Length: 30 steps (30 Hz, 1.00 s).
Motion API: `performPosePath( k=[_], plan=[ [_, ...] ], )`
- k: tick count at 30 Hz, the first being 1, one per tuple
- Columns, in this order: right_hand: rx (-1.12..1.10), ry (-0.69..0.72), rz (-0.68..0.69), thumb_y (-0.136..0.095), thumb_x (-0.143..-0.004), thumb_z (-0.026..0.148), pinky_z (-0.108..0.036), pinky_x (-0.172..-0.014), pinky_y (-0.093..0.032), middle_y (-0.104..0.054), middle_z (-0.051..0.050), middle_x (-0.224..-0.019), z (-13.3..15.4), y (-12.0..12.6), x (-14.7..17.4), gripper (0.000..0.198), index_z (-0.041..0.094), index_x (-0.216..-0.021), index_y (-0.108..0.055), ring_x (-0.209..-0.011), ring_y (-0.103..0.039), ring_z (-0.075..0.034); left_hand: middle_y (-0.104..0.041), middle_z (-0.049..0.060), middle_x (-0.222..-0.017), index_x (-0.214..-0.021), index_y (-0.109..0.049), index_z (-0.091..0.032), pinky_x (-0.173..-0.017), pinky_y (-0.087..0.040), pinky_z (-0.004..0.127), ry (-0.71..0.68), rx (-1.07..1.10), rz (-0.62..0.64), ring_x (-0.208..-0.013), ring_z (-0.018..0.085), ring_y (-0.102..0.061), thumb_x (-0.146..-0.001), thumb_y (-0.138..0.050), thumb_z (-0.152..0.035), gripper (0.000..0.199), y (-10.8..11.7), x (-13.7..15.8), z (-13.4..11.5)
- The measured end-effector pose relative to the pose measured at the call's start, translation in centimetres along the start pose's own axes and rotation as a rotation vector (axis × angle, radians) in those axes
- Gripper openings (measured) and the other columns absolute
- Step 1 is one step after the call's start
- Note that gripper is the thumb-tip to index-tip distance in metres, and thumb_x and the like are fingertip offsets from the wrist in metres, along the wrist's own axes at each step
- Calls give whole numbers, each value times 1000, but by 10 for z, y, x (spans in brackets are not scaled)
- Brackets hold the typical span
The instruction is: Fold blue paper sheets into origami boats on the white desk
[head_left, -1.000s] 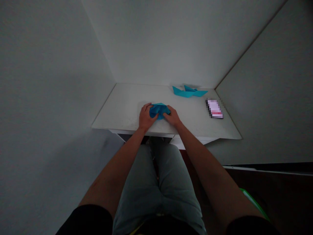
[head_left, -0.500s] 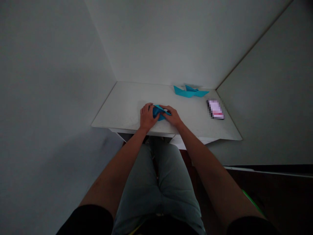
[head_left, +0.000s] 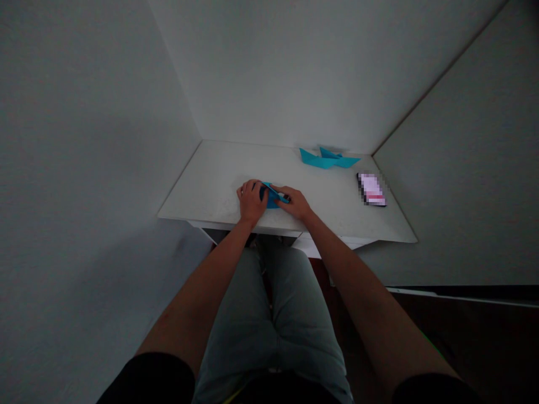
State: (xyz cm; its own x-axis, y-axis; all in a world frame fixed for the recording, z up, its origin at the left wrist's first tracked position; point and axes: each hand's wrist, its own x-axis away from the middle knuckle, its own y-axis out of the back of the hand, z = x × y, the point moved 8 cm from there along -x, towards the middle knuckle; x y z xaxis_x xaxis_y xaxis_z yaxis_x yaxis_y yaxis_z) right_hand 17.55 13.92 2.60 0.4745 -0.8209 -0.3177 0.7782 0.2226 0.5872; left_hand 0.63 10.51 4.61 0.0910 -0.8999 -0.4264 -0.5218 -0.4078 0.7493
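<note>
A folded piece of blue paper (head_left: pixel 273 201) lies between my hands near the front of the white table. My left hand (head_left: pixel 251 201) grips its left side, fingers curled over the edge. On the right side, my right hand (head_left: pixel 295 203) pinches a raised fold between thumb and fingers. Parts of the paper are hidden under the fingers of both hands. Farther back, toward the right, rest blue paper boats (head_left: pixel 324 161), close together by the wall.
The white table (head_left: pixel 210 185) stands in a corner against pale walls. At its right end lies a phone (head_left: pixel 372 189) with a lit, blurred screen. A grey panel (head_left: pixel 463 168) rises beyond the right edge.
The blue paper's opening between my hands has narrowed, and its fold now looks flatter. My left hand has shifted slightly left. The boats and phone stay in place.
</note>
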Motion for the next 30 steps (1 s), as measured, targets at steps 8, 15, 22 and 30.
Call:
performPosePath(
  k=[8,15,22,30],
  plan=[
    [52,-66,-75,-74,-90,32,-38,-84,-59,-81,-7,-122,-10,3,-2,67,26,-157,-66,-86,-70,-22,-67,15,-143,-122,-66,-23,-116,-42,49,-13,11,-21,-137,34,-59,-102,-73,-41,27,3,1,-2],
    [140,39,-52,-73,-97,43,-43,-91,-62,-76,-12,-141,-1,-1,2,62,26,-156,-66,-110,-73,-30,-73,12,-124,-106,-70,-24,-115,-38,48,13,98,-68,-126,33,-63,-99,-78,-46,25,8,2,0],
    [167,27,2,-79,-94,53,-41,-85,-61,-78,-11,-133,2,-4,4,76,28,-163,-59,-84,-69,-23,-76,9,-110,-94,-68,-25,-112,-38,49,95,162,-119,-116,31,-66,-103,-73,-38,16,13,0,6],
    [160,49,13,-76,-96,50,-35,-80,-56,-77,-8,-112,5,-4,4,74,26,-164,-58,-83,-67,-21,-71,12,-130,-108,-66,-24,-115,-39,49,101,129,-122,-131,34,-63,-87,-86,-27,30,12,0,9]
  ],
)
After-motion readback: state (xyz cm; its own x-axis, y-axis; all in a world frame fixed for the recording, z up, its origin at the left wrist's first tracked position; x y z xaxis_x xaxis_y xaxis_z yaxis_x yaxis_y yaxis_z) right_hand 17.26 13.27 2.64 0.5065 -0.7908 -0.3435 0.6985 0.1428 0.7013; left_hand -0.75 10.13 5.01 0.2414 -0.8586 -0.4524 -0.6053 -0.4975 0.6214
